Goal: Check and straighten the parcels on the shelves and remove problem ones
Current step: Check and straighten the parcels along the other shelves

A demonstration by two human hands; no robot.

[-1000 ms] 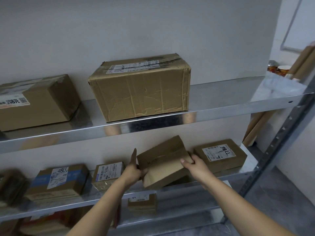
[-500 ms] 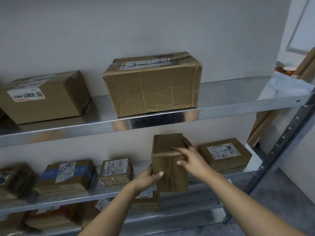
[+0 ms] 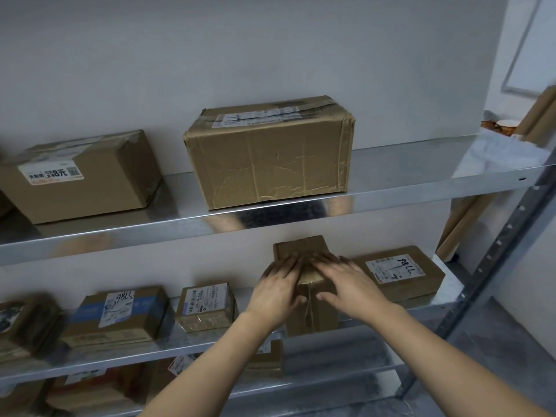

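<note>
Parcel: front of mid shelf, between two labelled boxes. My left hand and right hand: fingers flat, pressing its top. Best seated squarely, then slid back.

plain grey-white wall straight ahead of me. far right: white-framed board on the side wall, brown cardboard tubes leaning tilted below it, running down behind the upper shelf. white-rimmed bowl and something orange just past that shelf's right end, too small to tell. crumpled white sheet lies on that end. grey floor at my lower right.
</note>
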